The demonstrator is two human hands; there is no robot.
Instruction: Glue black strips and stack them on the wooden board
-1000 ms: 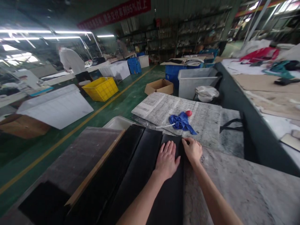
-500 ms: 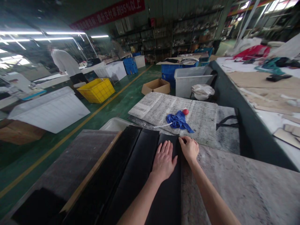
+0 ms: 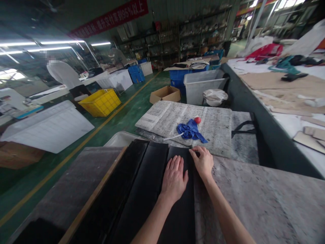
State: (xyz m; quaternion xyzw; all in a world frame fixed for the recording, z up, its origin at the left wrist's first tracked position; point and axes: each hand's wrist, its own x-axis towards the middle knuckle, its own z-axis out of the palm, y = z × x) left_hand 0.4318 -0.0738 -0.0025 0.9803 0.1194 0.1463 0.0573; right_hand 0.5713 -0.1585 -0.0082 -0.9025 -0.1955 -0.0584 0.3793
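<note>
Three long black sheet strips lie side by side in front of me. My left hand (image 3: pixel 174 178) rests flat on the rightmost black strip (image 3: pixel 181 217), fingers stretched towards its far end. At that strip's far right corner, my right hand (image 3: pixel 203 162) pinches the edge between thumb and curled fingers. A second black strip (image 3: pixel 146 179) lies to the left of my left hand. Beyond it is a third, darker and shinier strip (image 3: pixel 115 183), bordered by a thin wooden batten (image 3: pixel 93 195).
A worn grey board (image 3: pixel 256 203) spreads to my right. Past the strips, a blue cloth (image 3: pixel 189 129) and a red ball-like object (image 3: pixel 197 120) lie on a stained board (image 3: pixel 215 117). A long workbench (image 3: pixel 274 132) runs along the right. A person (image 3: pixel 63 74) stands far left, beyond a yellow crate (image 3: pixel 101 103).
The view has shifted slightly. My left hand stays flat on the strip and my right hand keeps its pinch at the corner, with little movement in either.
</note>
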